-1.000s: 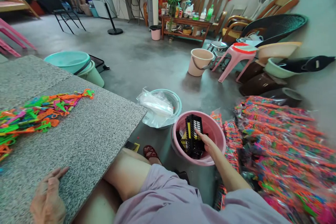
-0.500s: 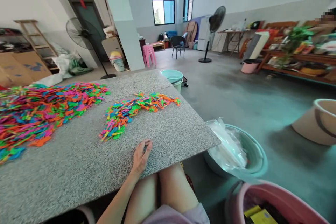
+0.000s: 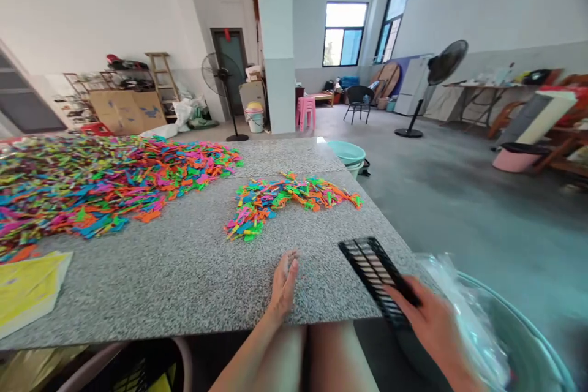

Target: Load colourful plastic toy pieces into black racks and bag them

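My right hand (image 3: 434,324) grips a black slotted plastic tray (image 3: 374,269) by its near end. The tray is tilted at the table's right front edge, and its lower part drops past that edge. My left hand (image 3: 283,285) rests on its side on the speckled grey table (image 3: 184,282), fingers stretched and thumb apart, holding nothing. Ahead of it lies a small curved pile of bright plastic pieces (image 3: 280,196) in orange, green, pink and blue. Further left spreads a much larger heap of similar pieces (image 3: 114,184). The pieces are too small to name.
A yellow-and-white sheet or bag (image 3: 32,291) lies at the table's left front. Clear plastic bags (image 3: 468,318) hang over a teal tub (image 3: 528,331) on the right. A pink-rimmed bucket (image 3: 184,361) is under the table. More teal tubs (image 3: 346,150) stand beyond the far corner.
My view has turned left and levelled. My right hand, out of sight before, has come in from the right holding the black slotted tray. My left hand stays on the table.
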Tool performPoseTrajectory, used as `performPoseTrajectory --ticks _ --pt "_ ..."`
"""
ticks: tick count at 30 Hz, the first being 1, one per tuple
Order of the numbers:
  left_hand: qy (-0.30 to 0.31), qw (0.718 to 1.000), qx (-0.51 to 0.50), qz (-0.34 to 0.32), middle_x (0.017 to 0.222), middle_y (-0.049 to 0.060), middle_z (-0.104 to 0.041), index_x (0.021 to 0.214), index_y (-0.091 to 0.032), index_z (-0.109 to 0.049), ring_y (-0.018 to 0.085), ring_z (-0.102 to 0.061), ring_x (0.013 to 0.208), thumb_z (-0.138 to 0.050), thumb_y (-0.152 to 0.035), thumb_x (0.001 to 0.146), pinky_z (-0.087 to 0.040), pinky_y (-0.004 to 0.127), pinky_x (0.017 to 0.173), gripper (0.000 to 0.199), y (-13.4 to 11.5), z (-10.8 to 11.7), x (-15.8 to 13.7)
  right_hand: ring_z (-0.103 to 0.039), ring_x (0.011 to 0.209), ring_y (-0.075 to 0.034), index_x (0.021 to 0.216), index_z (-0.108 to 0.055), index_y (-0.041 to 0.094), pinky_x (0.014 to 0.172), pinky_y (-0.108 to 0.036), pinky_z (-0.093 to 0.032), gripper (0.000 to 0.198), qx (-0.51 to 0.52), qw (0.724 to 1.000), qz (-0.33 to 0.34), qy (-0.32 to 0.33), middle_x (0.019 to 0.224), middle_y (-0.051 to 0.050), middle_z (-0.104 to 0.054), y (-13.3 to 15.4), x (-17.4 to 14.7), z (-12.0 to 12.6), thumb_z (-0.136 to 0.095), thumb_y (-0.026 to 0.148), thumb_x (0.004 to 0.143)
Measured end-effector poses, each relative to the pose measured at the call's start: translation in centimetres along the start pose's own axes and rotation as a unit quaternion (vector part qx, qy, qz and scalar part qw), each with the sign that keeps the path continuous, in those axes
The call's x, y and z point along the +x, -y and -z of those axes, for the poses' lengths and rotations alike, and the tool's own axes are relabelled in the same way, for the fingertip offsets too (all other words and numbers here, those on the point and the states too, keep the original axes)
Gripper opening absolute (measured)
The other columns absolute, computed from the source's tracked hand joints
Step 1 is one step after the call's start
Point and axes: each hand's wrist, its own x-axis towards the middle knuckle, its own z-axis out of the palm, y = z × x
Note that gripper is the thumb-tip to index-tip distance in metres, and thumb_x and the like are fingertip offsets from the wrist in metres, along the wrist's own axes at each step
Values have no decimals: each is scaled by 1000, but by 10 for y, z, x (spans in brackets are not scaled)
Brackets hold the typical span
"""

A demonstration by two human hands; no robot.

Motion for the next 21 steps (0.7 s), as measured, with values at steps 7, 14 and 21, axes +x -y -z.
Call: performPoseTrajectory --ticks 7,14,21 --pt "-108 993 54 5 153 17 -36 150 -20 -27 29 -33 144 -41 -53 97 -28 50 118 64 10 23 -17 -62 110 -29 116 -63 18 93 -45 -50 41 -130 958 117 229 119 -14 -66 74 91 -100 -70 35 79" --pt "-143 967 206 38 162 21 -17 149 -16 -31 43 -4 149 -63 -63 77 -4 65 116 92 33 104 63 -44 136 -35 140 -54 29 107 -66 -33 52 -243 937 179 179 148 -11 -49 27 70 -144 -44 55 95" --pt "-42 957 278 68 138 14 -58 141 -30 -51 47 -43 130 -77 -52 66 -26 67 106 83 30 118 126 -54 130 -31 142 -52 32 104 -50 -48 56 -168 883 395 189 141 -7 -58 21 55 -153 -54 56 91"
